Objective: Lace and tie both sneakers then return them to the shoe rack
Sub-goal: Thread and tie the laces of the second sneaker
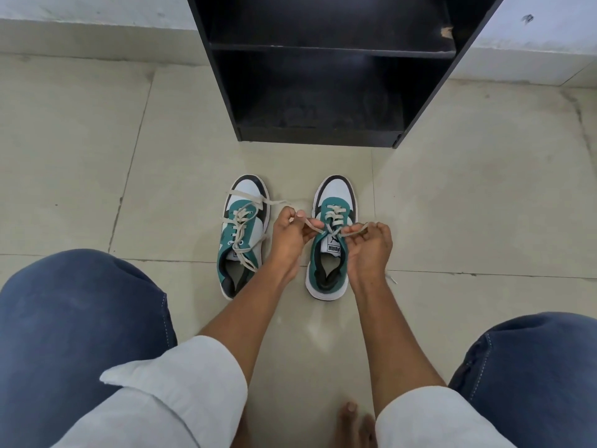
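Observation:
Two green, white and black sneakers stand side by side on the floor, toes pointing at the rack. The left sneaker (243, 234) has loose, untied beige laces trailing over its toe. The right sneaker (332, 202) is laced through its lower eyelets. My left hand (290, 236) pinches one lace end (311, 225) at the shoe's left side. My right hand (371, 250) grips the other lace end (355, 230) at its right side. Both ends are pulled out sideways just above the tongue.
A black shoe rack (323, 134) with bare shelves stands just beyond the sneakers against a white wall. Beige floor tiles spread all around. My knees in blue trousers fill the lower corners, and a bare foot (352, 425) rests at the bottom edge.

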